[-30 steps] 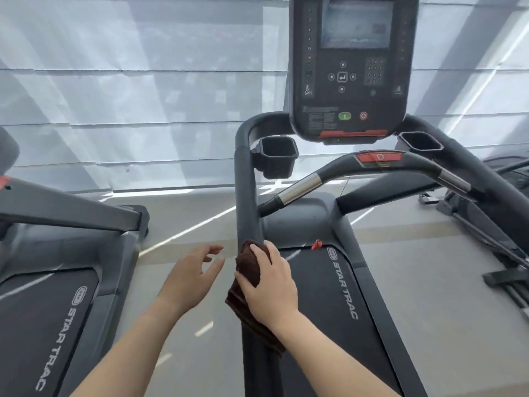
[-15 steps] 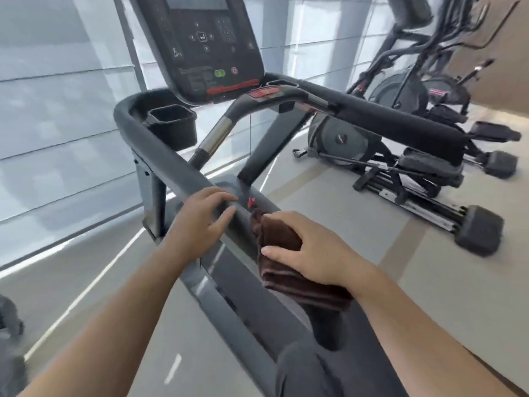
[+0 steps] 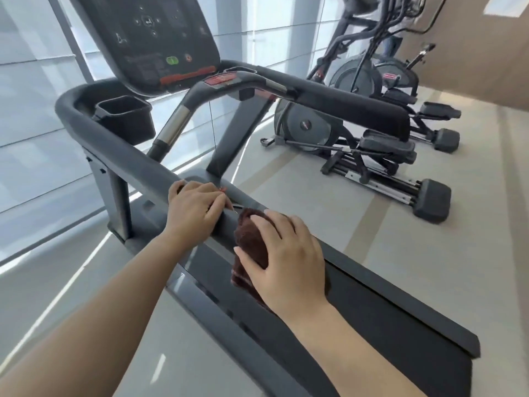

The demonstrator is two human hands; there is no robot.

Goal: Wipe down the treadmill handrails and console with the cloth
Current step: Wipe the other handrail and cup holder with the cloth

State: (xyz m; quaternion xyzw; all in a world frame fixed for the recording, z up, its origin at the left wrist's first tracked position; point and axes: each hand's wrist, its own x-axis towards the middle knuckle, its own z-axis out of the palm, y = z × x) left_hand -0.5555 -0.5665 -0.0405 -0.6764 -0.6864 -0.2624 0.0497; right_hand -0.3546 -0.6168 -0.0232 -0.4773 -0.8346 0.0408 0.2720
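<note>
Right hand (image 3: 289, 259) clamped on brown cloth (image 3: 250, 242), pressed against near end of left rail (image 3: 120, 147); left hand (image 3: 194, 210) curled over rail just beside cloth; console (image 3: 160, 38) above, well apart.

Two elliptical trainers (image 3: 357, 121) stand on the grey floor (image 3: 429, 267) beside a tan wall (image 3: 486, 53)

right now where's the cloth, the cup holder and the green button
cloth (image 3: 248, 239): head view, top fold beside the right hand
cup holder (image 3: 126, 121): head view, front wall
green button (image 3: 172, 60): head view, its centre
</note>
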